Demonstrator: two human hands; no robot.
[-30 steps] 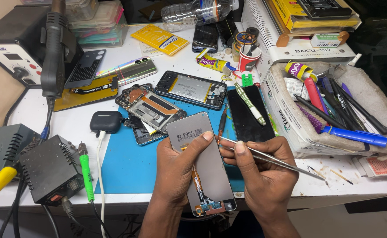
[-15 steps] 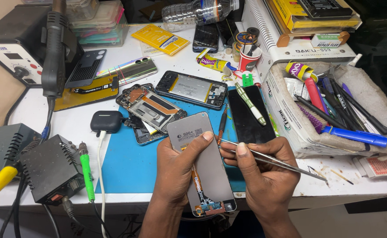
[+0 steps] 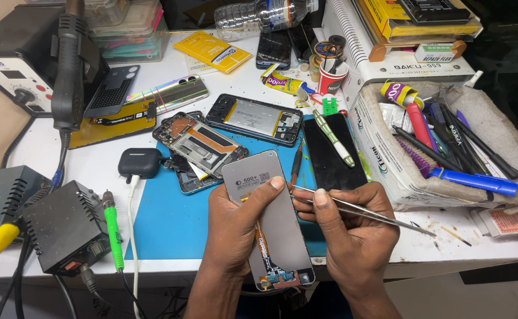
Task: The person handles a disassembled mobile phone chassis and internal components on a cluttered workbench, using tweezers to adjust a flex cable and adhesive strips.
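A white workbench (image 3: 170, 236) carries a blue work mat (image 3: 170, 218). On the mat lie an opened phone frame (image 3: 203, 145), another phone frame (image 3: 254, 120) behind it and a black phone (image 3: 329, 162) with a white-and-green screwdriver (image 3: 334, 137) resting on it. A black earbud case (image 3: 140, 162) sits just left of the mat. At far left stand a hot-air station (image 3: 11, 68) with its black nozzle handle (image 3: 70, 71), a soldering iron with a green grip (image 3: 112, 233) and a dark grey box (image 3: 64, 227). A cloth-lined tray (image 3: 501, 127) at right holds pens and brushes. A red cup (image 3: 331, 78) and a plastic bottle (image 3: 265, 13) stand at the back.

Yellow flat packet (image 3: 216, 51) lies far back (beside a black dark-screened phone (image 3: 272, 48)).
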